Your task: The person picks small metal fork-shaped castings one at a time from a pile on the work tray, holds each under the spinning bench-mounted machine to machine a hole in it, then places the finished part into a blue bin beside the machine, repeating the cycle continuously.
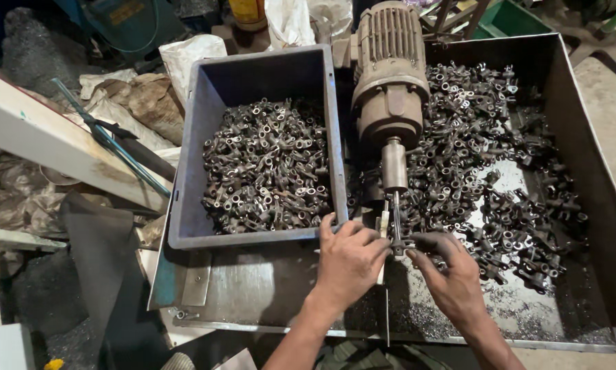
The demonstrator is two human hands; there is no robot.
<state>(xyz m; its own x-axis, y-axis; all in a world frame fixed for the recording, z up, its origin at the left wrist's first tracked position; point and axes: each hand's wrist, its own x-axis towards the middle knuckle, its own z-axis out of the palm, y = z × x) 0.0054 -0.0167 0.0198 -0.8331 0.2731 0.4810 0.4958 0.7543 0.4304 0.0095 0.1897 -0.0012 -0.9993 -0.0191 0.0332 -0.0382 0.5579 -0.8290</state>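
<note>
Hands pinching one small dark metal fitting (398, 245) under thin vertical spindle (396, 214) of grimy brown motor (389, 75), left hand (349, 264), right hand (450, 274); likely machining step, steady alignment needed next.

This is looking like a small metalworking workshop. A worn, rust-brown electric motor (389, 75) with a ribbed casing is hanging over a wide, shallow sheet-metal tray (582, 116), driving a thin spindle (395, 205) downward. Heaps of small dark forged metal parts (486, 157) are lying in the tray among grey metal shavings (527, 315). A grey plastic bin (253, 75) is holding more of the same parts. Crumpled sacks (143, 99), dusty rags and scrap are piling up on the grimy floor to one side, and everything is showing oil and dirt.
</note>
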